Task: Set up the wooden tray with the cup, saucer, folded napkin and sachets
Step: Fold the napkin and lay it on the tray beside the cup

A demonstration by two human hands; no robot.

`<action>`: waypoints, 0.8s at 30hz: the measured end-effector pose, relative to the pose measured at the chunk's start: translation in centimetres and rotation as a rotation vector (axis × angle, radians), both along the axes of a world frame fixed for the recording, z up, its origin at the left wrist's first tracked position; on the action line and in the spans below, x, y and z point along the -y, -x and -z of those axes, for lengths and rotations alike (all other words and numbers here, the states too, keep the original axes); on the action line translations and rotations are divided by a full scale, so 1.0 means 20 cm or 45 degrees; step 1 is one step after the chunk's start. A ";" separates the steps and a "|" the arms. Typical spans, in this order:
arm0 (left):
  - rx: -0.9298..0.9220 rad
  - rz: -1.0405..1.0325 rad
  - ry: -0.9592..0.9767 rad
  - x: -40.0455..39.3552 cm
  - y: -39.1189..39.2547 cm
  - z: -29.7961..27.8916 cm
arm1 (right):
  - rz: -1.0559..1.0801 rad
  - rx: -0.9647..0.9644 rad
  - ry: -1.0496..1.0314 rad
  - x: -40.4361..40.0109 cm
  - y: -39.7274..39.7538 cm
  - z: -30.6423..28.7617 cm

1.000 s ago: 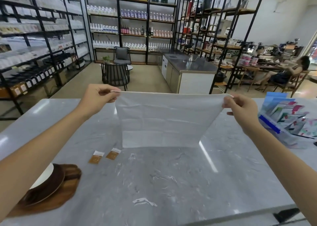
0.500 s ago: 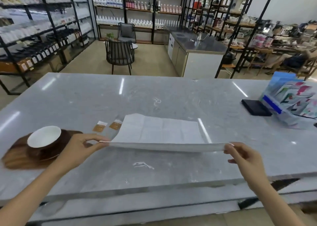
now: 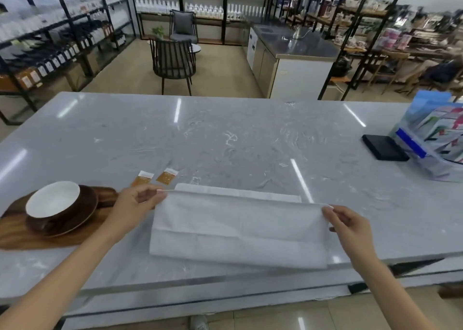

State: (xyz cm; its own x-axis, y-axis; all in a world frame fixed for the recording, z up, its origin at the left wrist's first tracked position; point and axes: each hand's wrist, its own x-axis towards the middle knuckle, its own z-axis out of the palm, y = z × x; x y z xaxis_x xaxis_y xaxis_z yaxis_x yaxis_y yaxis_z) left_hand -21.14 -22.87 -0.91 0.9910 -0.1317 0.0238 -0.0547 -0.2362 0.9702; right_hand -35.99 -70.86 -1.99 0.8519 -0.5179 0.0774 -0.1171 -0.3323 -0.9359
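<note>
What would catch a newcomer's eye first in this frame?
The white napkin, half folded on the grey marble counter near its front edge, with the left hand and right hand pinching its two upper corners. At the left sits the wooden tray carrying a brown saucer and a white-lined cup. Two orange sachets lie on the counter just beyond the left hand.
</note>
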 end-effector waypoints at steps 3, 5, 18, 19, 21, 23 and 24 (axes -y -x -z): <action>-0.035 -0.045 -0.031 0.09 -0.21 0.12 | 0.018 -0.067 -0.022 0.05 -0.18 0.07; -0.056 -0.062 -0.101 0.14 -0.33 0.20 | 0.035 -0.138 -0.006 0.08 -0.30 0.14; 0.062 -0.129 -0.739 0.22 -0.59 0.48 | 0.045 -0.435 0.375 0.12 -0.56 0.42; 0.067 -0.131 -0.739 0.22 -0.59 0.48 | 0.044 -0.431 0.373 0.12 -0.55 0.42; 0.081 -0.140 -0.749 0.22 -0.59 0.49 | 0.059 -0.432 0.373 0.11 -0.55 0.42; 0.103 -0.152 -0.765 0.23 -0.59 0.48 | 0.072 -0.442 0.391 0.10 -0.56 0.42; 0.109 -0.152 -0.774 0.23 -0.58 0.48 | 0.080 -0.444 0.404 0.10 -0.56 0.42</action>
State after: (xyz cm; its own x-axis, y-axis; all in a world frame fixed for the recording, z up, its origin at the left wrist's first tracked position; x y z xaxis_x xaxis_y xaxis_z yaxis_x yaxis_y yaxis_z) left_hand -9.45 -27.51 -10.47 0.9976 -0.0353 0.0595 -0.0657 -0.7540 0.6536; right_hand -24.82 -72.85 -10.33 0.8228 -0.5665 -0.0451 -0.4355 -0.5776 -0.6905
